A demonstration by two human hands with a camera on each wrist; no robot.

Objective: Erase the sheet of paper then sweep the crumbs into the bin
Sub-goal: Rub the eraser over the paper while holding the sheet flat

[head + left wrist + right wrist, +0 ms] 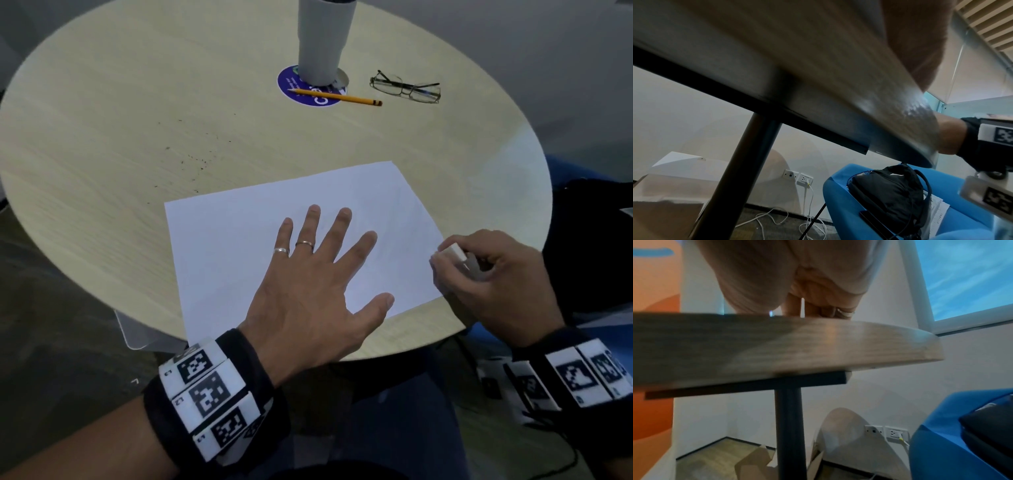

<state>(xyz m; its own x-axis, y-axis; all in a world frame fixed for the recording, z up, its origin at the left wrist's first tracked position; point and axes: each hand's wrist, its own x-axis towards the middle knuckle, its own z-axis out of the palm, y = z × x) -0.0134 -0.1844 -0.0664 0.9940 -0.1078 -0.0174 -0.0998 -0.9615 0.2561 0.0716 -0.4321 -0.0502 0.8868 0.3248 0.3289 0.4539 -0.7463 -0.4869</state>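
Note:
A white sheet of paper lies on the round wooden table, near its front edge. My left hand rests flat on the sheet with its fingers spread. My right hand pinches a white eraser at the sheet's right edge. Dark eraser crumbs are scattered on the table beyond the sheet's far left corner. In the right wrist view, curled fingers sit just above the table edge. The left wrist view shows only the palm and the table's underside.
At the far side, a tall grey cylinder stands on a blue round sticker, with a yellow pencil and glasses beside it. A blue chair holding a black bag is on the right. An open cardboard box sits under the table.

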